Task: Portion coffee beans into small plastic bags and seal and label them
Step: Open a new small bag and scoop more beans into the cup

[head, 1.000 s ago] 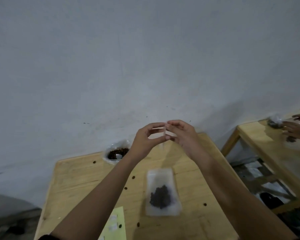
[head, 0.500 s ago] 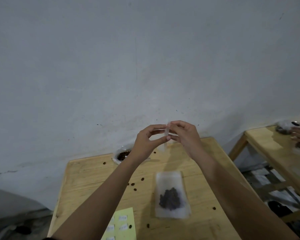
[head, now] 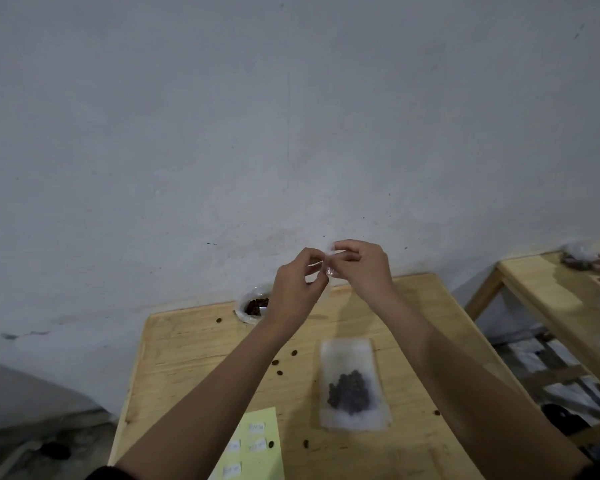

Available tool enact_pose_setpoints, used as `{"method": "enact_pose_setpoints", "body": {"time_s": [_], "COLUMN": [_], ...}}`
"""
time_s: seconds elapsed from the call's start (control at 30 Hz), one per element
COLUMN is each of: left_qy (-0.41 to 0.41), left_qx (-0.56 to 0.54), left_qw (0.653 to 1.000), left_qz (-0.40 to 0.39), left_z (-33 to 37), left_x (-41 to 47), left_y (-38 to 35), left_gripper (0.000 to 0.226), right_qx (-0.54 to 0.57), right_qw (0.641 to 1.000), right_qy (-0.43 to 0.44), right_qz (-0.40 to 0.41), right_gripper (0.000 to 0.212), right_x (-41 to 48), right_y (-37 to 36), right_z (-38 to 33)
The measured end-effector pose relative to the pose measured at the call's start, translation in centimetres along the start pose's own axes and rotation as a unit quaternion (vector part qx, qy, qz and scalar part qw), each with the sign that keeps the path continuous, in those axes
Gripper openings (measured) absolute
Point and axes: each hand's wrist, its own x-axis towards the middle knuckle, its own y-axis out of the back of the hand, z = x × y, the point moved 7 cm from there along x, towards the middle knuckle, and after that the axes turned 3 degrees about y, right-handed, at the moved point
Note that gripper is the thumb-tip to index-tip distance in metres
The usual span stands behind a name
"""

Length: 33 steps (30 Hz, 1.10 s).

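Both hands had closed in a little since the earlier frame: my left hand (head: 297, 289) and right hand (head: 362, 268) pinched a small clear piece (head: 329, 263) between thumbs and forefingers, raised above the far edge of the table (head: 187, 358), probably so I could work it without brushing anything. What the piece was, I could not tell. The portioned bag (head: 352, 386) of beans lay flat toward the right edge, apart from the bean supply (head: 253, 304) at the far edge and the label sheet (head: 257, 441) at the near edge. A few loose beans (head: 284, 363) dotted the middle; bare wood lay open along the left edge.
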Motion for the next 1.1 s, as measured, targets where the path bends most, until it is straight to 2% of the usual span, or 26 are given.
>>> {"method": "enact_pose_setpoints", "body": {"time_s": [0.13, 0.33, 0.77, 0.87, 0.97, 1.1], "left_qy": [-0.028, -0.05, -0.004, 0.011, 0.07, 0.092], "left_qx": [0.107, 0.152, 0.158, 0.161, 0.134, 0.099], "left_qw": [0.992, 0.986, 0.986, 0.986, 0.986, 0.991], "left_qz": [0.061, 0.053, 0.044, 0.046, 0.072, -0.003], "left_z": [-0.4, -0.5, -1.3, -2.0, -3.7, -4.6], "left_x": [-0.4, -0.2, 0.6, 0.8, 1.4, 1.6], "left_y": [1.0, 1.7, 2.8, 2.8, 4.5, 4.4], "left_gripper": [0.011, 0.015, 0.018, 0.018, 0.019, 0.014], "right_qx": [-0.027, -0.032, -0.083, -0.126, -0.203, -0.156], "right_qw": [1.0, 0.999, 0.996, 0.991, 0.975, 0.987], "right_qy": [0.006, 0.006, 0.036, 0.044, 0.09, 0.043], "right_qz": [0.005, 0.01, 0.002, 0.017, 0.003, 0.013], "right_gripper": [0.026, 0.028, 0.025, 0.023, 0.023, 0.026], "right_x": [0.2, 0.2, 1.1, 1.0, -0.1, -0.6], "right_y": [-0.8, -1.2, -2.7, -2.8, -3.5, -3.1], "right_z": [0.6, 1.2, 1.1, 1.3, 1.5, 2.8]}}
